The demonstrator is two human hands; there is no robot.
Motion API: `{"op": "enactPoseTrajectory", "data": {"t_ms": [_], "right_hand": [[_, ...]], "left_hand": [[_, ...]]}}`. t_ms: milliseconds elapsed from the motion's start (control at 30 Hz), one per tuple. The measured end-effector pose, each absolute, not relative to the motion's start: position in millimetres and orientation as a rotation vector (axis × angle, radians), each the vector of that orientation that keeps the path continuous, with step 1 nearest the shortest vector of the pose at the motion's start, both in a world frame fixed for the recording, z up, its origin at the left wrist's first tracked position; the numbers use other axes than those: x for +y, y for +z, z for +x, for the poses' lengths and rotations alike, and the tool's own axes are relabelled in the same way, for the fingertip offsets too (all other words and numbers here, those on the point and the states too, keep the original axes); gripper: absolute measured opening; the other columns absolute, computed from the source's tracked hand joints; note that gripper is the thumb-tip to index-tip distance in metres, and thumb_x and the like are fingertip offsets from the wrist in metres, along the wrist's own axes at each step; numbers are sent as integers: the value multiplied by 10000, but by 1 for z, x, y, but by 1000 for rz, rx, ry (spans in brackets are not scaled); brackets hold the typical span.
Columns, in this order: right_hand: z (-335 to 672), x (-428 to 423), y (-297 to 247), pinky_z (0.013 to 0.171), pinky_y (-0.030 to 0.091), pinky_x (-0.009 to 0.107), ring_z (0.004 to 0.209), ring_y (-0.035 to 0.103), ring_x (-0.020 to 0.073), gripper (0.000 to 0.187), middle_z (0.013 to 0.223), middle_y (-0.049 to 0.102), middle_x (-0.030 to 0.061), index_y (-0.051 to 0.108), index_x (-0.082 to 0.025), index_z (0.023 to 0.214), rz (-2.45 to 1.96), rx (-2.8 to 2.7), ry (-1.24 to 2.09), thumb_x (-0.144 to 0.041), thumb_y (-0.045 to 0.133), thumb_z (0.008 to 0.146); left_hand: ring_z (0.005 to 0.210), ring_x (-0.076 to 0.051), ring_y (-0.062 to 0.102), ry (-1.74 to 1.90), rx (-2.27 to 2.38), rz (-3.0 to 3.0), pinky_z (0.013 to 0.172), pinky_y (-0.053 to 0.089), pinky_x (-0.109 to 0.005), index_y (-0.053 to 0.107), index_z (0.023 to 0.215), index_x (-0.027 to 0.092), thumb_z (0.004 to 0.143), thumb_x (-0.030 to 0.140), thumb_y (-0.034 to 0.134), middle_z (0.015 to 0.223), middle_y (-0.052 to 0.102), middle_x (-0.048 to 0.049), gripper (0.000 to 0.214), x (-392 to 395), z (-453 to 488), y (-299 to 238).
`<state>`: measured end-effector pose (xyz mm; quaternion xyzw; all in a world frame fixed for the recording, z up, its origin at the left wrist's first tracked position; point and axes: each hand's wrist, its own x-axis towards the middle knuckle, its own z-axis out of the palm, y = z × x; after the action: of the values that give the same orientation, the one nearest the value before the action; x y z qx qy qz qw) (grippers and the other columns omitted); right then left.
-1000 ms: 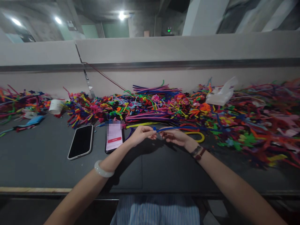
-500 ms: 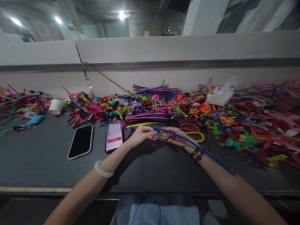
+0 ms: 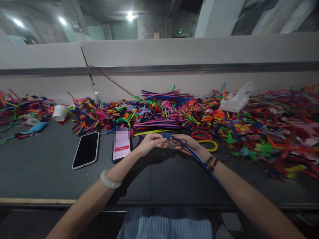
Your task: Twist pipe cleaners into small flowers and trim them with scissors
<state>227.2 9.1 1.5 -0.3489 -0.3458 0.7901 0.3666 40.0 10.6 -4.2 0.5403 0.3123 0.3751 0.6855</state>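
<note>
A long blue pipe cleaner [image 3: 193, 153] runs between my two hands, above the dark tabletop. My left hand [image 3: 152, 143] pinches its near-left end, where a small blue loop or curl shows at the fingertips. My right hand [image 3: 185, 144] grips the same pipe cleaner a short way to the right, with thumb and fingers together. From there its long tail slants down to the right, past my right wrist, and its lower end blurs away beside the forearm. Scissors with red and yellow handles [image 3: 210, 145] lie just behind my right hand.
A dark phone [image 3: 86, 150] and a second phone with a lit screen [image 3: 122, 146] lie left of my hands. Heaped pipe cleaners [image 3: 104, 114] line the table's back, with a white paper cup [image 3: 59, 113] at left and a tissue pack [image 3: 235, 101] at right.
The pipe cleaner's long tail has swung downward and leftward, from lying across the right forearm to hanging lower beside it. My right wrist has turned slightly; both hands stay nearly in place.
</note>
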Motion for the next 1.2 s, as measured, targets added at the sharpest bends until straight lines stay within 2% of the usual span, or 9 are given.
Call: {"op": "enactPoseTrajectory", "data": {"t_ms": [200, 433, 700, 900, 1033, 1200], "right_hand": [[222, 6, -2, 436, 392, 153, 526, 527, 67, 56, 607, 590, -1, 626, -123, 687, -850, -909, 1974, -178, 623, 679], [214, 4, -5, 548, 466, 193, 548, 571, 78, 65, 621, 636, -11, 630, -146, 677, -798, -858, 1911, -207, 652, 671], [208, 3, -9, 473, 445, 158, 483, 546, 62, 178, 536, 602, -49, 594, -159, 639, -756, -806, 1879, -253, 731, 575], [205, -1, -6, 330, 313, 107, 361, 436, 15, 221, 481, 536, -89, 578, -177, 673, -747, -778, 1886, -234, 749, 545], [202, -3, -3, 332, 311, 105, 354, 419, 14, 248, 445, 496, -98, 576, -180, 669, -766, -750, 1855, -222, 764, 512], [204, -2, -1, 388, 350, 121, 420, 456, 28, 235, 482, 515, -84, 560, -175, 636, -780, -820, 1789, -218, 758, 515]], "left_hand": [[637, -112, 604, 848, 670, 1131, 683, 462, -246, 607, 675, 88, 623, 312, 678, 664, 634, -42, 241, 5, 44, -3], [676, -130, 625, 894, 657, 1008, 725, 468, -261, 615, 687, 88, 618, 293, 687, 729, 661, -64, 228, -7, 53, 4], [695, -135, 628, 950, 630, 891, 759, 469, -268, 621, 703, 82, 614, 274, 696, 725, 663, -71, 225, -13, 60, 2], [616, -91, 599, 968, 619, 863, 708, 474, -236, 600, 640, 87, 616, 264, 697, 627, 623, -25, 203, -17, 63, 3], [612, -86, 590, 979, 639, 861, 673, 466, -215, 600, 646, 83, 608, 279, 700, 627, 614, -27, 223, -17, 62, 3], [589, -91, 592, 967, 663, 854, 652, 462, -223, 574, 637, 102, 607, 309, 696, 596, 594, -9, 242, -17, 61, 4]]}}
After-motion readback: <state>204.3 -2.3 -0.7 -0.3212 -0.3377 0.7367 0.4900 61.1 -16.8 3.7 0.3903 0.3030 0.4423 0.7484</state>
